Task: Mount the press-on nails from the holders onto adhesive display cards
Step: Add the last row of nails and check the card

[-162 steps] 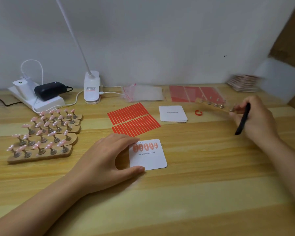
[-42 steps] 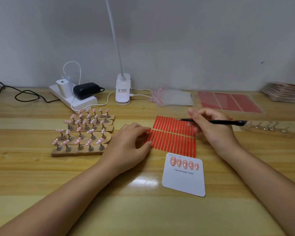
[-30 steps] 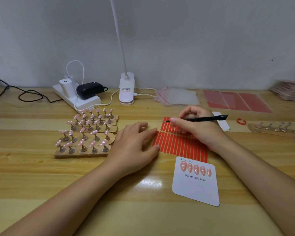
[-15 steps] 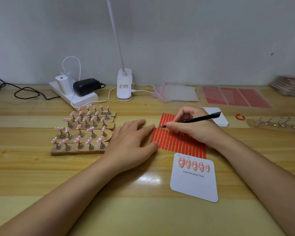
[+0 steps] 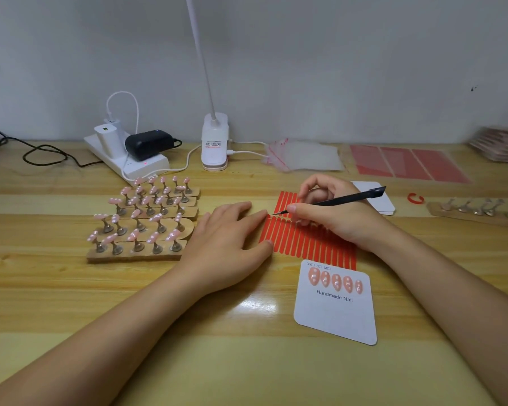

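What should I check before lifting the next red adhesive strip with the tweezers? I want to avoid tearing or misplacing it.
1. Left hand steadies the sheet of red adhesive strips, fingers flat at its left edge: ok.
2. Right hand has a grip on the black pointed tweezers: ok.
3. Tweezer tip at the sheet's leftmost strips: ok.
4. Strip end already lifted off the backing: cannot tell.
5. White "Handmade Nail" card lies near, bare space below its five pink nails: ok.
6. Pink nails on wooden holders wait at left: ok.
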